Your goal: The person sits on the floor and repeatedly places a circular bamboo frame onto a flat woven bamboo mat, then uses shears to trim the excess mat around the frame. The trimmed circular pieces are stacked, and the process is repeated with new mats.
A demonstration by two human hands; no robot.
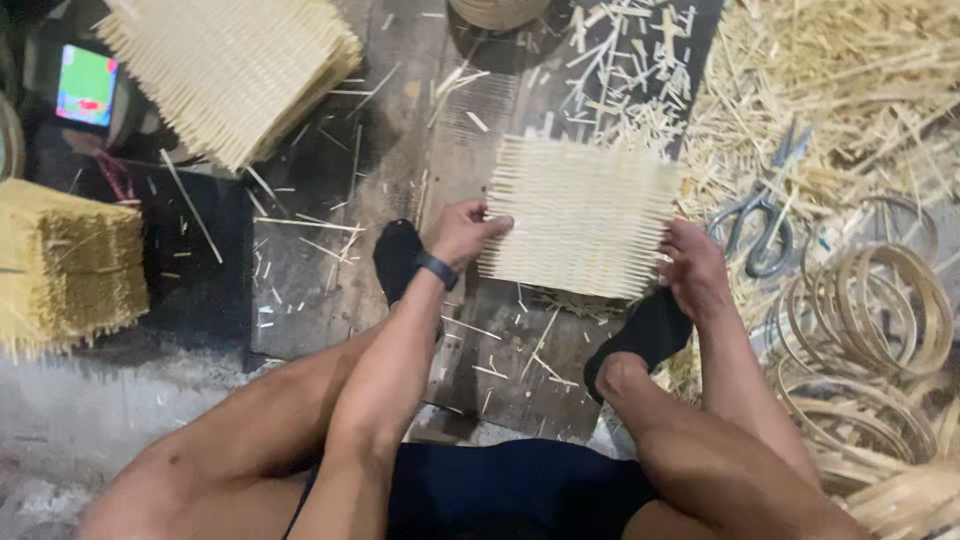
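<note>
A square woven mat of pale bamboo strips (585,215) lies on a dark wooden board (400,150) between my feet. My left hand (468,230) grips its left edge, a dark band on that wrist. At the mat's lower right corner my right hand (692,265) pinches the edge. Both feet wear black socks; the left foot (397,258) rests beside my left hand and the right foot (640,335) sits under my right hand.
A stack of finished woven mats (235,70) lies at the upper left, yellow strip bundles (65,260) at the far left beside a phone with a lit screen (87,85). Scissors (765,215) lie among strip offcuts at right. Bamboo hoops (870,320) are piled at the lower right.
</note>
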